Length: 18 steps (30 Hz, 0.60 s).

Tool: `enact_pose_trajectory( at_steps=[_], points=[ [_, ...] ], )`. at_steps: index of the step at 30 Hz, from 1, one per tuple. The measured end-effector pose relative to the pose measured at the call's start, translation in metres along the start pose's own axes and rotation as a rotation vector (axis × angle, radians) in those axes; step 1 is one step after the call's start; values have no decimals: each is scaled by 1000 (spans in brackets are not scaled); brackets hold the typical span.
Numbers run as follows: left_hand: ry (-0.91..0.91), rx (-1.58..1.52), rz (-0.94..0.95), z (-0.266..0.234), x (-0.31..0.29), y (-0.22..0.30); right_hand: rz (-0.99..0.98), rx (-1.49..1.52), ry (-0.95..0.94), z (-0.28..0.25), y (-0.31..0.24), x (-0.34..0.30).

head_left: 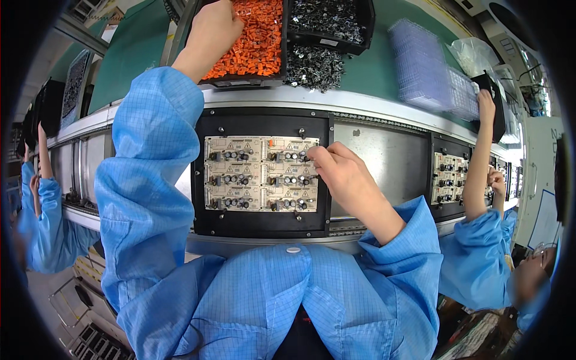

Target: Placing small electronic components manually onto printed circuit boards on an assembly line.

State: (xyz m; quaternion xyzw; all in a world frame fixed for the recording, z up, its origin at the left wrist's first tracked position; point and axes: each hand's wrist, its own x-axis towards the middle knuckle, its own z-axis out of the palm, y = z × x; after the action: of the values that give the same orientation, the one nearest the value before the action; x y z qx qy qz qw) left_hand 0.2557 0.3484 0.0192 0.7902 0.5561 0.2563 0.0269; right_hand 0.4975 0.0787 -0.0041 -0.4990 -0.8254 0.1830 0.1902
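My left hand [215, 31] is over a dark bin of small orange plastic parts [259, 45]. Its fingers are curled closed, and what they hold, if anything, is hidden. In front of me a panel of pale circuit boards [262, 174] lies in a black carrier frame [207, 225]. It bears several round capacitors and other components. One orange part [271, 143] sits near the panel's top middle. My right hand [351, 177] is at the panel's upper right edge, thumb and fingertips pinched beside a capacitor. Whatever is in that pinch is too small to name.
Black-and-silver small parts fill a bin [327, 21] and a heap [315, 67] beside the orange ones. Stacked clear trays [417, 63] stand at the far right. Another carrier with boards [450, 177] is on the conveyor rightward, where a co-worker's arm [480, 156] reaches. Other people's arms show at left.
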Motion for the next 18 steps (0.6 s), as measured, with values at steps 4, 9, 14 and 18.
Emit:
enact_pose_trajectory(
  at_steps=[4,9,14,18],
  points=[
    [22,38,0,0,1,-8,39,101,19,-13,20,12],
    [37,37,42,-6,0,13,123,-177,505,-34,118,62],
    [-39,-139,-58,-28,-6,30,346,67,641,-30,158,109],
    [-183,-311,-28,-52,-41,61,469,234,708,-24,160,122]
  ],
)
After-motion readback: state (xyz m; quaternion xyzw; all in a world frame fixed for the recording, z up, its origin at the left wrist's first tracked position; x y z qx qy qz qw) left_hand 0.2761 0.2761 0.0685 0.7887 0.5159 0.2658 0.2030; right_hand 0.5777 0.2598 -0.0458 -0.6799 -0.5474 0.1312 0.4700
